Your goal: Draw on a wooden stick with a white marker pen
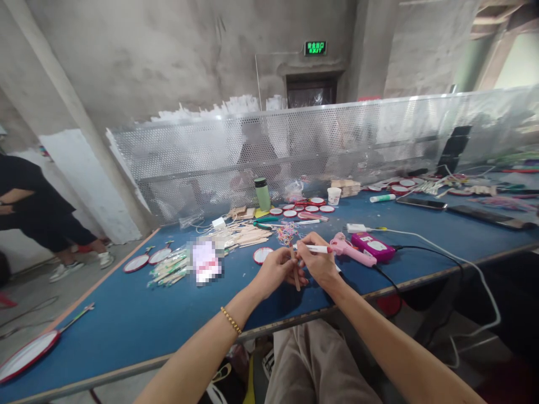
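Currently | left hand (275,270), fingers curled closed, grips flat brown wooden stick (296,279) above blue flat tabletop (189,320) | right hand (319,265), fingers pinched, holds white-and-red marker pen (318,248), tip beside stick, contact unclear

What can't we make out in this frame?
All in the head view:
- Pen in the right hand: tip contact with the wooden stick, too small to tell.
- Left hand: some fingers, hidden behind the stick.
- Pixelated patch: contents, blurred out.
- Nearest red-rimmed disc: far side, cut by left edge.
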`<state>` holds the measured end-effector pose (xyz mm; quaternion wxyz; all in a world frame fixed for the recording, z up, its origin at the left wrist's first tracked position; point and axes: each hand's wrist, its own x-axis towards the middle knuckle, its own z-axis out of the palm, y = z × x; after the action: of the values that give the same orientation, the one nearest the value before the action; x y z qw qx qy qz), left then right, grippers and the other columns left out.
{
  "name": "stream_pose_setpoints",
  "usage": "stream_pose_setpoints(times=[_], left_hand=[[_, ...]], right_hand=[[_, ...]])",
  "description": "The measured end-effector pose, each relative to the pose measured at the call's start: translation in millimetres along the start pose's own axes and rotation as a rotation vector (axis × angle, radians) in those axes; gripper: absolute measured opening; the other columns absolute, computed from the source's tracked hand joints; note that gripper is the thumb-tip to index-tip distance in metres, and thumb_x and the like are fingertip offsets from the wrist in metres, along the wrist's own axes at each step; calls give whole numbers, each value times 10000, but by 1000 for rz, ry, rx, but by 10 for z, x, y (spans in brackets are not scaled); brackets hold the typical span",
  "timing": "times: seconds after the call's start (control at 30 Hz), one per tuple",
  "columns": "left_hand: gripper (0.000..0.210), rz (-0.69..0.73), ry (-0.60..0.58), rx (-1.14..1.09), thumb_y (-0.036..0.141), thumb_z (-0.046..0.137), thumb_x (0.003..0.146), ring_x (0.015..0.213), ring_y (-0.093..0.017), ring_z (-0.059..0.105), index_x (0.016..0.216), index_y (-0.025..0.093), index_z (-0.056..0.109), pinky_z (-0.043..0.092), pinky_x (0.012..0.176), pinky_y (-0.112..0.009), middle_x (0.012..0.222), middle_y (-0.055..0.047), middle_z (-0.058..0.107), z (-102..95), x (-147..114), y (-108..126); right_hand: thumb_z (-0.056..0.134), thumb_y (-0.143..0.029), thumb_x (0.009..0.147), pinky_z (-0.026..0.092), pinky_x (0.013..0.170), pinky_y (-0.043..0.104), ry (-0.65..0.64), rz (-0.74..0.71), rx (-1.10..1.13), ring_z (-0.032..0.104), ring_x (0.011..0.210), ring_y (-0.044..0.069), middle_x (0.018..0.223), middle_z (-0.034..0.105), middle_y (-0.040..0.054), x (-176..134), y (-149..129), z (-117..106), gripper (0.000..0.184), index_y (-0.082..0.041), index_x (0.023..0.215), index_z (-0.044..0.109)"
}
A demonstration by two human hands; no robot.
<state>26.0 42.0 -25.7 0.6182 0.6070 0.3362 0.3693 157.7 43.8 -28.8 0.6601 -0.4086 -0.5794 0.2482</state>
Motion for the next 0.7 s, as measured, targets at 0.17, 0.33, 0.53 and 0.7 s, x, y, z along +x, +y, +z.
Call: stream_pose_setpoints(times=[0.17, 0.33, 0.53, 0.7], left_hand=[[326, -5, 4, 6, 423, 665, 729, 553, -210, 680, 843, 193, 465, 552, 545, -343, 629, 14, 636, 6, -8, 16], [333, -2, -2, 1, 438, 662, 733, 552, -202, 676, 840, 195, 461, 555, 545, -340, 625, 18, 635, 7, -7, 13], [342, 4, -2, 7, 446, 667, 729, 551, -204, 676, 836, 195, 461, 552, 527, -332, 631, 14, 638, 4, -3, 1], [336, 3, 1, 6, 440, 667, 735, 553, -202, 677, 849, 195, 468, 556, 538, -336, 637, 13, 639, 2, -7, 5]], right_hand=[[589, -395, 792, 412, 358, 194, -17, -21, -13, 524, 366, 100, 520, 571, -29, 3, 30, 0, 247, -203, 658, 510], [589, -389, 800, 408, 358, 196, -21, -33, -18, 521, 363, 102, 515, 567, -33, -5, 28, -2, 250, -205, 652, 507], [601, -429, 792, 409, 353, 190, -14, -24, -29, 519, 360, 98, 506, 568, -32, -1, 10, -3, 284, -203, 648, 508], [603, -434, 787, 413, 352, 189, -7, -11, 3, 522, 359, 98, 514, 572, -31, -2, -5, -4, 282, -204, 655, 505]])
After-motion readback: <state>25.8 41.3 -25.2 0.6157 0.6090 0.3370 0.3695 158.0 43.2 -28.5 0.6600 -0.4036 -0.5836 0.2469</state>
